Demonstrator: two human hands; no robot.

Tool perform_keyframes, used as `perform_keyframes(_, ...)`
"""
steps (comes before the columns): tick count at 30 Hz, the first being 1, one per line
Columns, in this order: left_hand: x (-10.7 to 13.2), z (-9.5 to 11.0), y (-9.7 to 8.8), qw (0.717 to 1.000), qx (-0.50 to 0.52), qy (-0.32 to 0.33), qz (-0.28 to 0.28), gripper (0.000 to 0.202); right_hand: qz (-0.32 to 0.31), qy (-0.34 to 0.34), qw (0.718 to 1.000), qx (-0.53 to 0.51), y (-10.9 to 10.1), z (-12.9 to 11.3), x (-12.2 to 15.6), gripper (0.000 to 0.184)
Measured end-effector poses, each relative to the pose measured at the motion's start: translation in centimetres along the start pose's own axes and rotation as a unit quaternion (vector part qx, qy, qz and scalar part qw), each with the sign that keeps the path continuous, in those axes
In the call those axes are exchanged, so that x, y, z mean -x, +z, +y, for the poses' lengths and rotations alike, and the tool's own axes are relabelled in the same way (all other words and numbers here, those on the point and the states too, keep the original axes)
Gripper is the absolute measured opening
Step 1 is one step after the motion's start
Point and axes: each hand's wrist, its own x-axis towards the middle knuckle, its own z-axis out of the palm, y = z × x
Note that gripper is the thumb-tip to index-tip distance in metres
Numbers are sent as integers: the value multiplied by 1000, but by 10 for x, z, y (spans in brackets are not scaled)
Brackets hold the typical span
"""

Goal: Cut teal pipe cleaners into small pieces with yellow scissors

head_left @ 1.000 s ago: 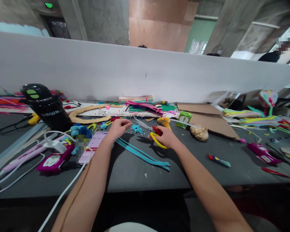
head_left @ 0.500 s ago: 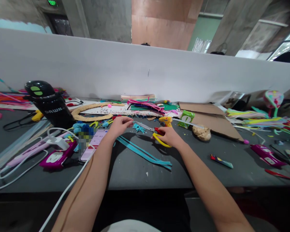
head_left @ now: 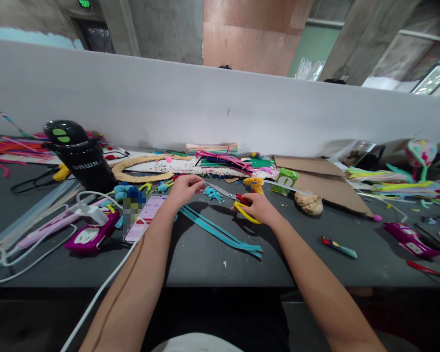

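Observation:
My right hand [head_left: 255, 205] grips a pair of scissors [head_left: 243, 211] with yellow and red handles. Their blades point left toward my left hand [head_left: 187, 189], whose fingers are pinched together close to the blade tips. Whatever lies between those fingers is too small to make out. Just beneath the blades is a small pile of cut blue pieces [head_left: 213, 194]. Several long blue pipe cleaners [head_left: 223, 234] stretch across the table between my arms. A yellow glue gun [head_left: 254, 184] lies just beyond my right hand.
Left stand a black bottle [head_left: 82, 159], a phone [head_left: 145, 217] and a purple power block [head_left: 91, 237] with white cables. Toward the right are a green box [head_left: 286, 181], a beige lump [head_left: 308, 203], cardboard [head_left: 337, 193] and a utility knife [head_left: 339, 247]. A white partition [head_left: 212, 107] rises behind.
The whole view has shifted slightly, so everything sits a little further right. Both hands keep nearly the same pose, and the scissors stay in my right hand.

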Motion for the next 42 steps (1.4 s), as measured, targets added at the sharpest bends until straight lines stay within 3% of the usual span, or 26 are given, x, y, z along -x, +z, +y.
perform_keyframes(8, -1, 2, 2, 1000, -11, -5, -8, 38, 1, -4, 1000, 1, 0, 0, -1, 45)
perform_keyframes(12, -1, 3, 2, 1000, -7, -12, -5, 40, 37, 37, 999, 2, 0, -4, -1, 45)
perform_keyframes(15, -1, 6, 5, 999, 13, -29, 9, 43, 53, 70, 993, -78, 5, -8, -2, 45)
perform_keyframes(18, 1, 10, 13, 999, 33, -33, 10, 47, 34, 105, 970, -217, 15, -15, -4, 47)
perform_keyframes(22, 4, 16, 29, 997, 60, -35, -32, 49, 44, 105, 929, -353, 31, -29, -8, 52)
perform_keyframes(26, 7, 17, 42, 994, 72, -33, -77, 47, 67, 107, 899, -420, 35, -38, -9, 48)
perform_keyframes(34, 13, 20, 56, 984, 93, -35, -145, 44, 68, 97, 896, -427, 29, -38, -5, 40)
perform_keyframes(39, 15, 21, 59, 983, 80, -27, -161, 42, 71, 111, 897, -421, 31, -39, -5, 38)
perform_keyframes(42, 12, 19, 53, 990, 45, -14, -134, 41, 89, 113, 906, -398, 30, -39, -5, 44)
